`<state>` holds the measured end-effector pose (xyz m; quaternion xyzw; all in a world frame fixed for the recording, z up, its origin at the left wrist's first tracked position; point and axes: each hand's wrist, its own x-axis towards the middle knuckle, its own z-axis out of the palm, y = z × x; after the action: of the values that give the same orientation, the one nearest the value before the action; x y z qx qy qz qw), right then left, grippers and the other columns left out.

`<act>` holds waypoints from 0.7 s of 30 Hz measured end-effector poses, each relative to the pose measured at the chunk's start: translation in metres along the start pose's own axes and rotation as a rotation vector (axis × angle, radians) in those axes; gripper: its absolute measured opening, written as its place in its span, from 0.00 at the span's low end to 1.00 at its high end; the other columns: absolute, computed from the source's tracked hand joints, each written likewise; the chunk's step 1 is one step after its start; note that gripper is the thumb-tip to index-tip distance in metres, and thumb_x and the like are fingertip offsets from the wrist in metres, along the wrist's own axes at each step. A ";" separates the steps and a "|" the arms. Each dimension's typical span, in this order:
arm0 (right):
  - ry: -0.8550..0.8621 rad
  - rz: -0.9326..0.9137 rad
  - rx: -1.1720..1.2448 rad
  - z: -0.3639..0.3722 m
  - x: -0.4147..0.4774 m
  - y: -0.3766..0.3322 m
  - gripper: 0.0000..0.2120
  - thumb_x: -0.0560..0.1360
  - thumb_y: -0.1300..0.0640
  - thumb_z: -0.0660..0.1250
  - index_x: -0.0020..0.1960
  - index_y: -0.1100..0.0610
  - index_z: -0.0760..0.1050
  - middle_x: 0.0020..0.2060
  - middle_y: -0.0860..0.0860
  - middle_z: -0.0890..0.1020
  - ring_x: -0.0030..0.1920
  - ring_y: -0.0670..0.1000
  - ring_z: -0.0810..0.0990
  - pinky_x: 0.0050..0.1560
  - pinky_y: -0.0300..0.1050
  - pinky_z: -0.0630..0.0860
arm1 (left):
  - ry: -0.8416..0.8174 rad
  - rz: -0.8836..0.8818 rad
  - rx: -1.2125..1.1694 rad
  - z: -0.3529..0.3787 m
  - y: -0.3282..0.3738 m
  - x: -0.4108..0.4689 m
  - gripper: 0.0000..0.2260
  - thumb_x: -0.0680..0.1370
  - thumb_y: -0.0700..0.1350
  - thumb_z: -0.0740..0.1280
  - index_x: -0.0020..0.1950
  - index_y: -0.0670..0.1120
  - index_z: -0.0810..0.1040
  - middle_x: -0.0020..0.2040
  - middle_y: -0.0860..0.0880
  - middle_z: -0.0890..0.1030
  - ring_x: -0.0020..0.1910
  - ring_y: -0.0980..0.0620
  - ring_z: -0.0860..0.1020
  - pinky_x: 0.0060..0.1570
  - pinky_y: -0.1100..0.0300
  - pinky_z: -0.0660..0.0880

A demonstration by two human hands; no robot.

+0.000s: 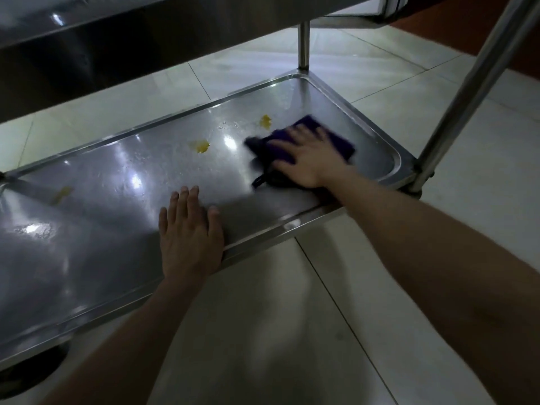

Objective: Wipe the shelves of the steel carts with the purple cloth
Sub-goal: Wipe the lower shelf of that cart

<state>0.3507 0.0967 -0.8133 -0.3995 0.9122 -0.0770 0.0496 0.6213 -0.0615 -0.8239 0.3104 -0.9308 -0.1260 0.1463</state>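
The steel cart's bottom shelf [122, 182] stretches from lower left to upper right, wet and shiny. My right hand [309, 159] lies flat with spread fingers on the folded purple cloth [342, 138], pressing it onto the right end of the shelf; hand and cloth are blurred. A dark loop of the cloth [258, 180] sticks out at its near left. My left hand [190, 232] rests flat on the shelf's near rim, fingers straight. Yellow stains lie on the steel: one [265, 121] just left of the cloth, one [200, 146] mid-shelf, one [60, 195] far left.
An upper steel shelf [87, 21] overhangs the top left. Cart posts rise at the far corner [304, 45] and the near right corner [467, 92]. A caster [35, 366] shows at the lower left. Pale floor tiles [292, 331] surround the cart.
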 end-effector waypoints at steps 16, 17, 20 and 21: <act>-0.072 -0.135 0.021 0.001 -0.068 0.013 0.32 0.84 0.29 0.50 0.86 0.34 0.54 0.88 0.46 0.49 0.87 0.51 0.43 0.85 0.59 0.36 | 0.019 0.021 -0.002 0.001 -0.001 0.001 0.31 0.86 0.58 0.47 0.87 0.46 0.60 0.88 0.42 0.60 0.88 0.44 0.53 0.86 0.41 0.48; -0.035 -0.003 0.011 -0.004 -0.069 0.035 0.31 0.84 0.29 0.51 0.86 0.34 0.54 0.88 0.46 0.49 0.87 0.52 0.44 0.85 0.60 0.38 | 0.021 0.018 -0.007 0.001 -0.001 0.001 0.31 0.86 0.58 0.47 0.87 0.46 0.60 0.88 0.43 0.60 0.88 0.45 0.53 0.86 0.41 0.48; 0.011 0.327 -0.049 -0.010 -0.073 0.076 0.33 0.85 0.29 0.47 0.87 0.36 0.50 0.89 0.50 0.47 0.87 0.55 0.42 0.84 0.65 0.36 | 0.034 0.014 -0.005 0.003 0.001 0.001 0.32 0.86 0.59 0.47 0.87 0.46 0.60 0.88 0.43 0.60 0.88 0.45 0.53 0.87 0.42 0.47; 0.013 0.381 -0.062 -0.008 -0.072 0.074 0.33 0.85 0.30 0.45 0.87 0.37 0.48 0.88 0.52 0.45 0.87 0.57 0.41 0.84 0.67 0.36 | 0.040 0.017 -0.005 0.003 0.002 0.000 0.32 0.86 0.59 0.47 0.87 0.46 0.60 0.88 0.43 0.60 0.88 0.45 0.54 0.87 0.43 0.47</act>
<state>0.3448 0.2004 -0.8164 -0.2204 0.9735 -0.0407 0.0448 0.6189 -0.0598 -0.8261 0.3047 -0.9299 -0.1210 0.1669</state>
